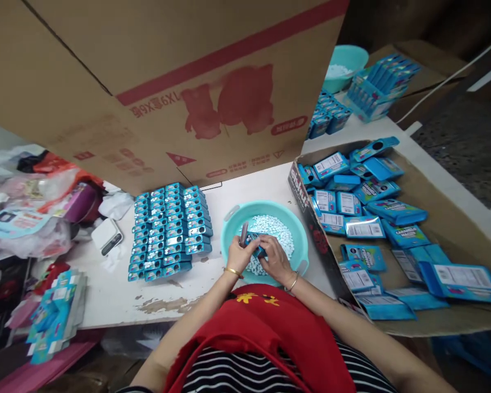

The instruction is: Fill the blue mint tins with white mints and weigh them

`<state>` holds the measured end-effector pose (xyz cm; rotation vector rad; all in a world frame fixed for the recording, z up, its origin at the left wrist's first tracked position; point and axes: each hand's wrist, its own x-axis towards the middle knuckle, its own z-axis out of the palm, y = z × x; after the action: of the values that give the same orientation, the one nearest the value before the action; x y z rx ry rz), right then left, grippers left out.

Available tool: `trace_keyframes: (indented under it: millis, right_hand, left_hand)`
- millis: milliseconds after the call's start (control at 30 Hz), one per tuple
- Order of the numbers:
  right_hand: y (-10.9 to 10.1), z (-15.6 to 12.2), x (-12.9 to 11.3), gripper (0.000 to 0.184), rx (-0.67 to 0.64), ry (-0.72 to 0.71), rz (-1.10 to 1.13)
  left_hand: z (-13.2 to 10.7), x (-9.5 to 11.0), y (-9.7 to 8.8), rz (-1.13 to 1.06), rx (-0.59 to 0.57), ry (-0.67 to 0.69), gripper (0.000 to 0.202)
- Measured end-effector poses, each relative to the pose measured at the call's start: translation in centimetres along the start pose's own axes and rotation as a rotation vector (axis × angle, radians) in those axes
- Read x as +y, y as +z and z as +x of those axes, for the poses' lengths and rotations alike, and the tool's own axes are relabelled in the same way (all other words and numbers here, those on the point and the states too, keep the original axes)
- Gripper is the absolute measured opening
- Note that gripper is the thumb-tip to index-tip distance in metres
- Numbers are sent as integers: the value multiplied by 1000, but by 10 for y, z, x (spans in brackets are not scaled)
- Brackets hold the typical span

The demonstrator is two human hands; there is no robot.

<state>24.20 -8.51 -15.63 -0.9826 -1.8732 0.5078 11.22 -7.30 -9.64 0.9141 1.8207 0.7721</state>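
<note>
Looming over the far side of the table (245, 185), tilted toward the viewer: a big cardboard sheet (155, 82) with a red stripe and red printed figures. Filling the right side, just beside the basin: an open carton (454, 229) heaped with flat blue packets (372, 213) lying at all angles, some label side up. Spread on the white tabletop to the left of the basin: a tidy block of small blue boxes (169, 232), packed in touching rows. Sitting near the table's front edge, between block and carton: a turquoise basin (297, 229) holding small white tablets (274, 226). Farther back on the right: a second turquoise bowl (347, 65) and more stacked blue boxes (387, 84). Lying left of the block: a small white device (106, 236), next to crumpled plastic bags (33, 202). Meeting over the near part of the basin, above the tablets: left hand (239, 254) and right hand (275, 257), each with a thin bangle at the wrist. Pinched between both, fingers curled and gripping from either end: one small blue box (254, 241), tilted, partly hidden by the fingers.
</note>
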Motion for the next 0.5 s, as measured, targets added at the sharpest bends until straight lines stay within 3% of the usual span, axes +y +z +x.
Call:
trace_keyframes:
  millis: [167,300,433,500]
  right_hand:
    - [-3,11,-19,57,-233,-102,147]
    - [-21,11,-23,68,-302,46,193]
    - [-48,3,-11,41,-223,239,158]
    - [-63,0,-5,30,-176,314,125]
  left_hand:
    - [-10,1,-53,153,31,60,35]
    - [-17,2,-117,335,-32,160,35]
    - [-11,-11,-172,942,-195,265,43]
    - [-2,-23,-188,1078,-258,269,41]
